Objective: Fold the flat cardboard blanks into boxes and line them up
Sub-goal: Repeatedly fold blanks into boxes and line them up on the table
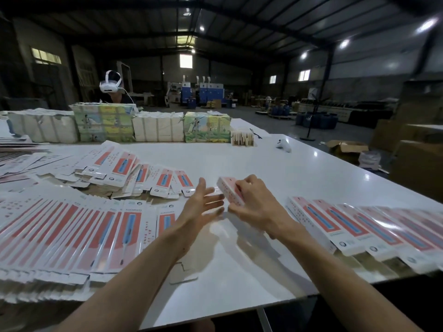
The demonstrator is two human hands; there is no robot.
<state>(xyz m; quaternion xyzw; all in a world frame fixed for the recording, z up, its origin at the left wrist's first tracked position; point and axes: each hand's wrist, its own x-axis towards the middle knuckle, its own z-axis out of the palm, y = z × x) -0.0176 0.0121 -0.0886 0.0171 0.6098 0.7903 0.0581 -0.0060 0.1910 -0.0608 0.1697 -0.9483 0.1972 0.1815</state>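
White glossy table (299, 168) across the whole near view. Fanned over its left part: flat cardboard blanks (72, 236), printed red and blue, overlapping, long axes running away from the near edge. Along its right part: row of finished boxes (359, 226), side by side, same orientation. At the far edge: wrapped bundles (103, 123); in front of these, a loose heap of further blanks (124, 171).

Centre, above bare table: right hand (254, 202) curled round a part-formed box (227, 190), gripping its near end, long axis pointing away and slightly left, lifted off the surface. Left hand (201, 202) just left of the box, fingers straight and spread, holding nothing; touching the box or not, impossible to tell.

Judged step: squaring the box, then adding it at the row's left end. Row to the right of both hands, right hand nearer; route over bare table, nothing in the way.

Cardboard offcut (183, 274) near the front edge, off that route. White controller (284, 144) far back, well apart.
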